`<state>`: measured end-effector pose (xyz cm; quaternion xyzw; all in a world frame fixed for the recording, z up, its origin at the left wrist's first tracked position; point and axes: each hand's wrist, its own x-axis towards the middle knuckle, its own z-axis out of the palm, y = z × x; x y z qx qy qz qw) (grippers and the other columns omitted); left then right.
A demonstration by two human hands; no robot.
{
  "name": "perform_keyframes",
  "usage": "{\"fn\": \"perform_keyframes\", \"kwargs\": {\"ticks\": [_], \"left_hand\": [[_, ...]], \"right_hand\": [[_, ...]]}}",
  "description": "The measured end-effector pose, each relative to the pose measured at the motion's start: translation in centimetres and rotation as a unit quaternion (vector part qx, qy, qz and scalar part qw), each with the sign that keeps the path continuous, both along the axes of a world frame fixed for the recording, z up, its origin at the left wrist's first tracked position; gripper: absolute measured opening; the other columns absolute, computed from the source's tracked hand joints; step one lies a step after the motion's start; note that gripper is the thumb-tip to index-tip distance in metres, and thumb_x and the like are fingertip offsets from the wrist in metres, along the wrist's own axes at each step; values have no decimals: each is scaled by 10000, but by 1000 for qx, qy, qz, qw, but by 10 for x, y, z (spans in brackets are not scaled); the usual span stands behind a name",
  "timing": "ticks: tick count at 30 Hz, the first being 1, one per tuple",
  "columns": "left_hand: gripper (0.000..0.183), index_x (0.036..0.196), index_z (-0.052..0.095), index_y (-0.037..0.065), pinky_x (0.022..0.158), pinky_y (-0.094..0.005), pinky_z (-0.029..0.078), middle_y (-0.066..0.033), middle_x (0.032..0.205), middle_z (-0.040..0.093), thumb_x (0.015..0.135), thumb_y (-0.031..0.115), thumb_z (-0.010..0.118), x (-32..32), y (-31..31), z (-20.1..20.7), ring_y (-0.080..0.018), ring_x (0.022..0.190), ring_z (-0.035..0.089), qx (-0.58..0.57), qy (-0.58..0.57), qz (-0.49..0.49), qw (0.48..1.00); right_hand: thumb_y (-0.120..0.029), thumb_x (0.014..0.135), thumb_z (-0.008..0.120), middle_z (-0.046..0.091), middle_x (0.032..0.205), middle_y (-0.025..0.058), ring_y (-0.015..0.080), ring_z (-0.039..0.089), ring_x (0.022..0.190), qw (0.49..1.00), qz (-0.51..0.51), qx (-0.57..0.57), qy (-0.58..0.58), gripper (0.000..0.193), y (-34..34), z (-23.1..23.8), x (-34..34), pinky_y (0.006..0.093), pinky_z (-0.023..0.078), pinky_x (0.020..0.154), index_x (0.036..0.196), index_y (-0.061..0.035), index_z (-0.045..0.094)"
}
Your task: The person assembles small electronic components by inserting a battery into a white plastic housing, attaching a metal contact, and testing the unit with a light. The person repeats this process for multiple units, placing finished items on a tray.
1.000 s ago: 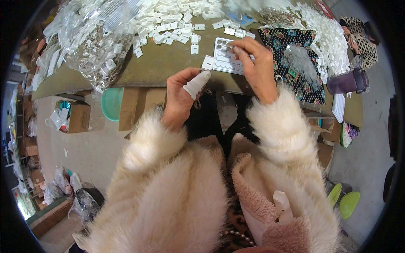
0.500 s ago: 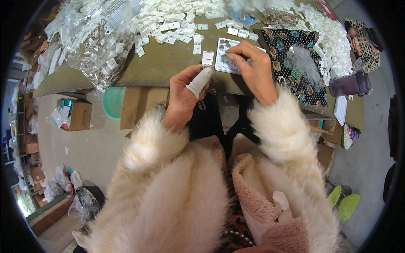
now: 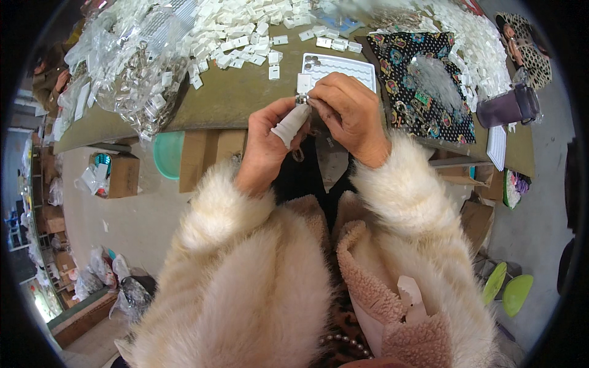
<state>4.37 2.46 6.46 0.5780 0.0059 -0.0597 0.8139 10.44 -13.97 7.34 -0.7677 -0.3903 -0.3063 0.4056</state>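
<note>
My left hand (image 3: 272,130) is closed around a small white plastic case (image 3: 304,82), which stands upright above my fingertips. A white fabric finger cover (image 3: 290,126) wraps the left thumb. Something shiny and metallic (image 3: 301,99) shows at the case's lower end. My right hand (image 3: 353,116) meets the left there, thumb and forefinger pinched against the case; whatever sits between them is hidden. Just beyond the right hand lies a white ridged tray (image 3: 362,75) with several grey round discs (image 3: 312,61) at its far left corner. My right knuckles cover its near part.
White plastic pieces (image 3: 239,43) are heaped across the far table. Clear bags with metal parts (image 3: 144,92) lie left. A patterned black cloth (image 3: 392,61) holds clear plastic, and a dark purple container (image 3: 508,109) stands at right. Below the table edge are cardboard boxes (image 3: 193,150) and a green basin (image 3: 167,156).
My right hand has left the tray and come down-left to the case in my left hand. The left hand has stayed nearly in place. The whole view has shifted slightly.
</note>
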Motion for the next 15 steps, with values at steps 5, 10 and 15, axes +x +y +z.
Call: {"fn": "perform_keyframes", "kwargs": {"ticks": [5,10,15], "left_hand": [[205,1130,685,-7,550,-190,388,32,812,647,1001,137,619,-3,3,6,-28,648,511,-37,-15,-35,999],[186,1136,698,-6,610,-192,442,36,847,672,962,49,667,-2,-3,5,-19,721,556,97,-40,24,994],[160,1095,713,-9,635,-195,463,39,857,686,940,24,696,1,-3,2,-16,751,571,113,-57,52,991]], "right_hand": [[-10,810,702,611,818,94,314,617,731,996,41,23,81,106,-3,1,-4,367,489,629,886,-47,639],[63,828,674,614,836,113,301,619,704,984,98,46,139,124,-8,2,-4,333,480,603,924,-13,657],[46,870,670,629,855,97,232,629,711,977,92,80,173,130,-8,5,-16,305,499,628,987,-9,682]]}}
